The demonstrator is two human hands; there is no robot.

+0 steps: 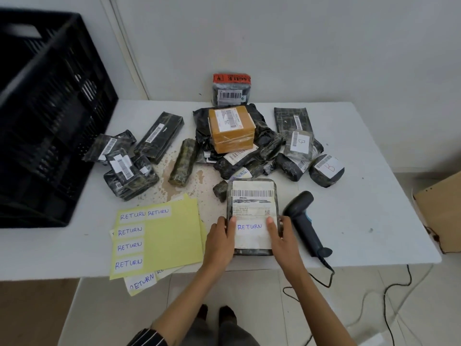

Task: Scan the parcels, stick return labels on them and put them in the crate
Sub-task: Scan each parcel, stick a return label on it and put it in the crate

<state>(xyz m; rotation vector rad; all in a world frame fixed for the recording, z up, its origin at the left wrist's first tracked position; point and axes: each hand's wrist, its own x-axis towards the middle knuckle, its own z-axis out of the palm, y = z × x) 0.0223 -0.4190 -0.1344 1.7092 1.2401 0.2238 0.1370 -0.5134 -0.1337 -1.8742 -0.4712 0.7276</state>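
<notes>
Lying between both grips (219, 243) (282, 242): parcel (252, 203)

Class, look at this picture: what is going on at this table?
A person holds a flat parcel on the white table, left hand and right hand gripping its sides, thumbs pressing a RETURN label below its barcode. The scanner lies to its right, yellow sheets with more labels to its left. Further parcels are piled behind, and the black crate stands at the left.

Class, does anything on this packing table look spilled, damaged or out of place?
Yes. A brownish speckled stain marks the white table between the parcels and the label sheets; one sheet overhangs the front edge.
</notes>
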